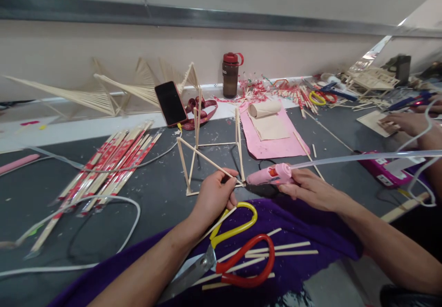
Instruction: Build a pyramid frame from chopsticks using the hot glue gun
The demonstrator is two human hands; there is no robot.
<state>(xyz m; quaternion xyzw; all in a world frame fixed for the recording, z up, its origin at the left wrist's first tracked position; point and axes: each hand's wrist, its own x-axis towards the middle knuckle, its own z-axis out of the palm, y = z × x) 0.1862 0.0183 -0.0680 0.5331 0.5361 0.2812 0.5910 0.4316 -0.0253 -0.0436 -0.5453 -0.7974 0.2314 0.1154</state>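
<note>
My left hand [216, 191] pinches the near end of a thin wooden stick [207, 159] that slants down across an open frame of sticks [217, 144]. My right hand [309, 188] is wrapped round a pink glue gun [264, 175]. Its dark nozzle is at the frame's near right corner, close to my left fingertips; whether it touches the wood I cannot tell. A clear glue stick [362, 157] sticks out of the gun's back. Below my hands, scissors [210, 255] with yellow and red handles lie with several loose sticks [297, 253] on a purple cloth [297, 219].
Packed chopsticks [107, 166] lie at left beside a white cable [138, 215]. Behind the frame are a phone [170, 104], a bottle [230, 78] and fanned stick structures [69, 94]. Pink paper [262, 148] lies right. At far right, another person's hand [397, 122] touches a card [371, 124].
</note>
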